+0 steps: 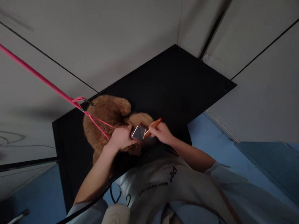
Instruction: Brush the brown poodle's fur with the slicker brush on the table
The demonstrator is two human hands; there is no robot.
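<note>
Here the left hand (121, 138) rests clasped on the brown curly dog (107, 120) on the black desk (178, 81), while the right hand (161, 133) grips an orange-handled slicker brush (140, 132), seemingly mid-brushing with much coat left.

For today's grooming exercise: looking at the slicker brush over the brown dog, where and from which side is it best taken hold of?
Probably by the orange handle, coming from the right, the free end. The handle sticks out up and to the right, away from the dog, while the metal pad faces the fur beside the left hand. The right hand holds it there, fingers around the handle.
</note>
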